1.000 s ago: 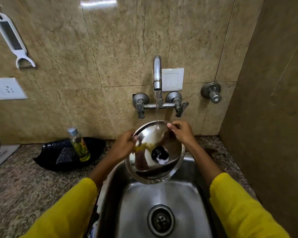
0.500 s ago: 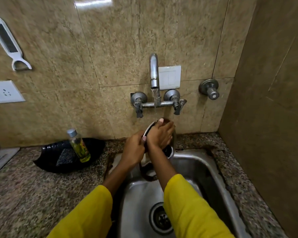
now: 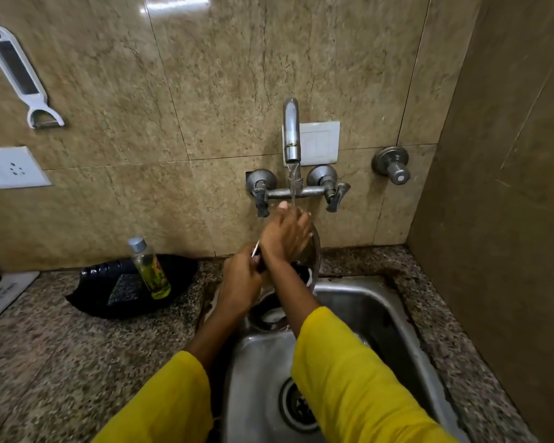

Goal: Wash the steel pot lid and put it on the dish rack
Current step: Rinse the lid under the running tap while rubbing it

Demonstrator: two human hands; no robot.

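The steel pot lid point(image 3: 314, 251) stands nearly on edge over the back of the sink point(image 3: 378, 311), mostly hidden by my hands. Its black knob point(image 3: 301, 271) shows just under my right wrist. My left hand point(image 3: 240, 279) grips the lid's left rim. My right hand point(image 3: 287, 235) lies flat on the lid's face, fingers spread, under the running water from the tap point(image 3: 291, 132). The dish rack is not in view.
A small bottle of yellow-green liquid point(image 3: 149, 268) stands in a black tray point(image 3: 125, 289) on the granite counter left of the sink. Tap handles point(image 3: 333, 195) and a wall valve point(image 3: 394, 166) sit behind. A brown wall closes the right side.
The lid has been turned from facing me to nearly on edge. My right hand has moved from the top rim onto the lid's face and slid up under the water stream.
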